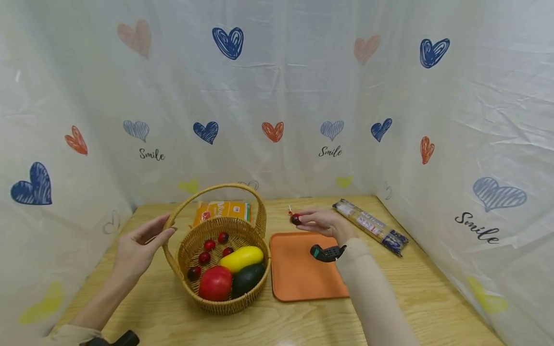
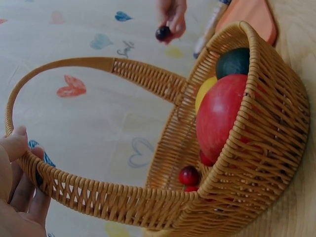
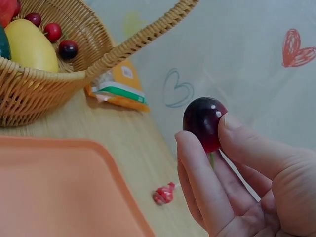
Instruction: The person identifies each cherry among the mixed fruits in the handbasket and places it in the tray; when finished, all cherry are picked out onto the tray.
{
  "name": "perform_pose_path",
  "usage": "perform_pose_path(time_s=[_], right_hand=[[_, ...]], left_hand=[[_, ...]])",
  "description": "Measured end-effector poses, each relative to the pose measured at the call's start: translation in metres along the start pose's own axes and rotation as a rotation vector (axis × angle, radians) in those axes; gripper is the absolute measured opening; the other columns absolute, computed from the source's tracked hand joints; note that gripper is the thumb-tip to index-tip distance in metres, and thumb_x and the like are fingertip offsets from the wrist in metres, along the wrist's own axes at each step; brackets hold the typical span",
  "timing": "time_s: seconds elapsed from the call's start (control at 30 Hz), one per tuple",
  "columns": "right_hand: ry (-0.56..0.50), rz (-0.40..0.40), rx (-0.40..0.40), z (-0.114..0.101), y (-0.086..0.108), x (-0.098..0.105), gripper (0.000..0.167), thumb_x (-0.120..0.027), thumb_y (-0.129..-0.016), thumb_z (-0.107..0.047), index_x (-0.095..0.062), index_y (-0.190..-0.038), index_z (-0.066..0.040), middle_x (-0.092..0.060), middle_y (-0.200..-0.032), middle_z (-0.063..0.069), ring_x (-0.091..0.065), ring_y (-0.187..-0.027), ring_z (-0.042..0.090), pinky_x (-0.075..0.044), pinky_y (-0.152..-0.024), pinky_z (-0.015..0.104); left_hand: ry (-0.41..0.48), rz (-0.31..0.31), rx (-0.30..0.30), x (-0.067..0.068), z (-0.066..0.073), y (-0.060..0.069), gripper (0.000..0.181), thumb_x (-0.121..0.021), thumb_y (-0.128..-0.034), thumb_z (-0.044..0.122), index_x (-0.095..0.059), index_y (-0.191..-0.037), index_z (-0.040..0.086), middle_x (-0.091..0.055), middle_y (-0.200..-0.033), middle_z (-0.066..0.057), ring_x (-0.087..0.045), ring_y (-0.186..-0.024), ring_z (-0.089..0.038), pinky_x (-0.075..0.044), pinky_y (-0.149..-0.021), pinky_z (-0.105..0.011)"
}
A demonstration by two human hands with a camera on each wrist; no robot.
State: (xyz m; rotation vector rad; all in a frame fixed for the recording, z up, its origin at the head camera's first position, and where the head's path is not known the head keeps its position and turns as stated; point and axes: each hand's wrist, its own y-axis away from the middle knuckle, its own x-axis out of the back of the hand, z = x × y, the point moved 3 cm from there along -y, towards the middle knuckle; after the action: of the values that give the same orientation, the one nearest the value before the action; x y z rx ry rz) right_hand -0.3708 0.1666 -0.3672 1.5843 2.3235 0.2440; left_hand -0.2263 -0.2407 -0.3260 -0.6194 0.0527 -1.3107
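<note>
My left hand (image 1: 137, 247) grips the left side of the handle of a wicker basket (image 1: 225, 307). Inside the basket lie a red round fruit (image 1: 215, 283), a yellow mango-like fruit (image 1: 242, 259), a dark green oval fruit (image 1: 248, 280) and several cherries (image 1: 205, 258). Between thumb and fingertips, my right hand (image 1: 322, 223) pinches a dark red cherry (image 3: 203, 123) with a green stem, held above the far edge of an orange tray (image 1: 298, 274). The right wrist view shows a red-wrapped lollipop (image 3: 163, 194) on the table beyond the tray.
An orange-yellow snack bag (image 1: 225, 210) lies behind the basket. To the right of the tray, a long clear and blue packet of noodles (image 1: 370, 223) rests on the wooden table (image 1: 173, 327). A curtain printed with hearts (image 1: 277, 96) encloses the back and sides.
</note>
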Motion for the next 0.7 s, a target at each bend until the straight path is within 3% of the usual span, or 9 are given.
perform_pose_path(time_s=[0.23, 0.5, 0.7], right_hand=[[-0.028, 0.027, -0.029, 0.029, -0.014, -0.004, 0.045, -0.054, -0.094, 0.003, -0.043, -0.137, 0.005, -0.043, -0.134, 0.027, -0.048, -0.121, 0.039, -0.044, -0.096, 0.037], [0.021, 0.094, -0.040, 0.063, -0.028, -0.008, 0.044, -0.055, -0.094, 0.003, -0.045, -0.136, 0.006, -0.047, -0.132, 0.026, -0.056, -0.113, 0.035, -0.048, -0.090, 0.035], [0.037, 0.165, -0.054, 0.076, -0.033, -0.009, 0.036, -0.057, -0.092, 0.003, -0.053, -0.127, 0.009, -0.055, -0.122, 0.026, -0.059, -0.107, 0.033, -0.052, -0.085, 0.035]], left_hand=[[-0.001, -0.010, 0.020, -0.001, 0.000, 0.001, 0.041, -0.067, -0.0898, 0.015, -0.059, -0.128, 0.004, -0.068, -0.099, 0.018, -0.057, -0.098, 0.010, -0.046, -0.077, -0.008], [0.078, 0.000, 0.018, 0.000, -0.001, 0.000, 0.038, -0.067, -0.0887, 0.009, -0.061, -0.125, 0.003, -0.068, -0.097, 0.018, -0.059, -0.096, 0.008, -0.047, -0.077, -0.010], [0.038, 0.007, 0.014, 0.000, -0.002, 0.000, 0.039, -0.067, -0.0891, 0.012, -0.061, -0.126, 0.003, -0.068, -0.099, 0.018, -0.059, -0.096, 0.008, -0.047, -0.077, -0.010]])
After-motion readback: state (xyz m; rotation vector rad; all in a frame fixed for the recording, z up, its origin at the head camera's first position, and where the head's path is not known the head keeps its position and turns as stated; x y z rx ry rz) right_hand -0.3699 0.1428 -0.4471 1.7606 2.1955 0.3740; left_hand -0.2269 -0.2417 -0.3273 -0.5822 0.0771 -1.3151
